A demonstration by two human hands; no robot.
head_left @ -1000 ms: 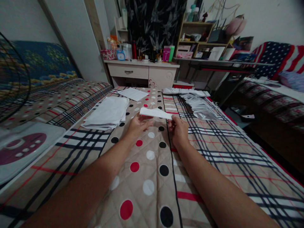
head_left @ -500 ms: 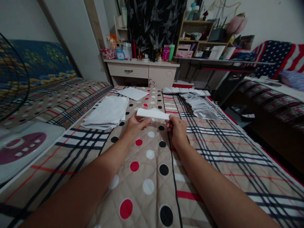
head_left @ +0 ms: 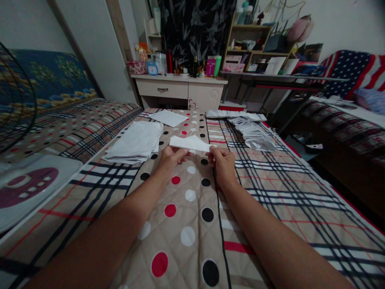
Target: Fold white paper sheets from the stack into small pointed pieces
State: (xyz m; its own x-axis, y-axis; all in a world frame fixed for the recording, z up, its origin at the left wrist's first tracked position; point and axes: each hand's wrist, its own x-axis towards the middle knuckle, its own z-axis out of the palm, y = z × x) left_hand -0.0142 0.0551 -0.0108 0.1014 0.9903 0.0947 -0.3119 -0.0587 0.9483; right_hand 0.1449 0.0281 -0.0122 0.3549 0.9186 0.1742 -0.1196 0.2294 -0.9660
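A folded white sheet, paper or thin tissue (head_left: 191,142), is held up between my two hands just above the bed cover. My left hand (head_left: 172,159) pinches its left end, thumb on the near side. At the other end, my right hand (head_left: 223,161) grips the corner between thumb and fingers. Left of my left hand lies a stack of white sheets (head_left: 136,140). Beyond it, a single flat white sheet (head_left: 169,118) rests on the cover. To the right sits a fanned row of folded white pieces (head_left: 252,134).
The bed cover (head_left: 188,237) has dots and plaid stripes. A long white bundle (head_left: 236,115) lies at its far right. A white item with a purple patch (head_left: 39,184) lies at left, near a wire fan guard (head_left: 33,96). A cabinet (head_left: 177,89) stands beyond.
The folded white sheet and both hands have shifted slightly left. The sheet has tilted a little, so more of its upper face shows. Both hands keep their grip.
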